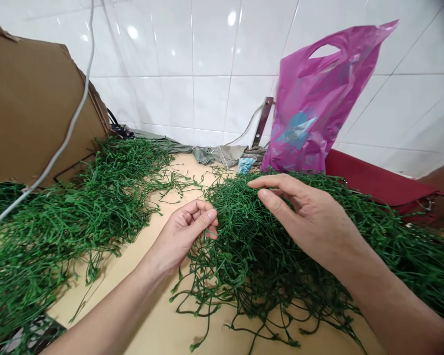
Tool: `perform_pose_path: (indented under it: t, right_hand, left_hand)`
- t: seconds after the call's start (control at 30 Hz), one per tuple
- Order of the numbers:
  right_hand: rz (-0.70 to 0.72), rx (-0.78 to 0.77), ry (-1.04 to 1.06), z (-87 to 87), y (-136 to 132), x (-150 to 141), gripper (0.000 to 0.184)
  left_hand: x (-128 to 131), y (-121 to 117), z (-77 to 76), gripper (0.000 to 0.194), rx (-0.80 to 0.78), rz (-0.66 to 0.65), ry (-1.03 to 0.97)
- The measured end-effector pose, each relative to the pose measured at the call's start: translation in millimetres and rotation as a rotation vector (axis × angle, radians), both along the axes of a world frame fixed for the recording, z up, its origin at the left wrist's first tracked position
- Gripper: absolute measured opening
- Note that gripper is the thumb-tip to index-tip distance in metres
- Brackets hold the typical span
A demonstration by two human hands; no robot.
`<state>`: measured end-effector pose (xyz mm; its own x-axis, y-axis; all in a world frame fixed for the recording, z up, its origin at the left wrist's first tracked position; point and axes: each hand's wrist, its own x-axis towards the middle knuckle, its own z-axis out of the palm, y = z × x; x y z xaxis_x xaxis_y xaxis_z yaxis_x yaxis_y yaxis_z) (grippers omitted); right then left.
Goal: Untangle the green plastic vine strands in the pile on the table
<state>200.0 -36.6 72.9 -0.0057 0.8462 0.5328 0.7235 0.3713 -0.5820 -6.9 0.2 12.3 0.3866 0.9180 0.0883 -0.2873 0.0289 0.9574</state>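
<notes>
White tiled wall [173, 98], tan table [185, 167], loads of green stems

So the pile of green stems [240, 222] sits on the table, in front of the wall and mostly under and beside the right hand, then runs off to the right. Thin, wiry, curly stuff, deep green, with little paler nubs on lots of the ends. Super tangled in the middle, with single strands straggling out at the front.

Left hand [187, 228] is at the pile's left edge, closed, thumb against curled fingers. There's a wisp of green by the fingertips, but I can't tell if it's pinched. Right hand [311, 212] is over the pile, loosely open, with a small gap between thumb and index finger.

Container-wise, a pink plastic bag [311, 108] stands upright behind the pile; can't see what's in it. Brown cardboard [40, 108] is on the left, with a second heap of stems [107, 207] right up by it. A red case [381, 180] or bag sits back right, contents hidden.

Room to move: a bare strip of table between the two heaps, with the left forearm across it, plus some bare surface at the front under the stragglers. Crumpled grey cloth [203, 154] lines the back edge, and a white cable [72, 123] hangs across the left side.
</notes>
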Motion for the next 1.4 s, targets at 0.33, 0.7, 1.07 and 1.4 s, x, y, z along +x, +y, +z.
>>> perform_pose_path:
  t: [0.33, 0.7, 1.07, 1.4]
  right_hand:
    - [0.142, -0.116, -0.085, -9.9, -2.6, -10.5, 0.013]
    - [0.282, -0.078, -0.225, -21.7, -0.5, -13.0, 0.023]
    - [-0.026, 0.118, -0.344, -25.1, 12.7, 16.3, 0.021]
    - [0.398, 0.019, -0.475, -45.9, -3.9, -30.2, 0.028]
  left_hand:
    - [-1.5, -1.3, -3.0, 0.025, 0.013, -0.069, 0.032]
    - [1.7, -3.1, 5.6, 0.033, -0.031, -0.118, 0.060]
    - [-1.6, -0.6, 7.5, 0.022, -0.228, -0.061, -0.266]
    - [-20.5, 12.8, 31.7, 0.037, -0.442, 0.064, -0.796]
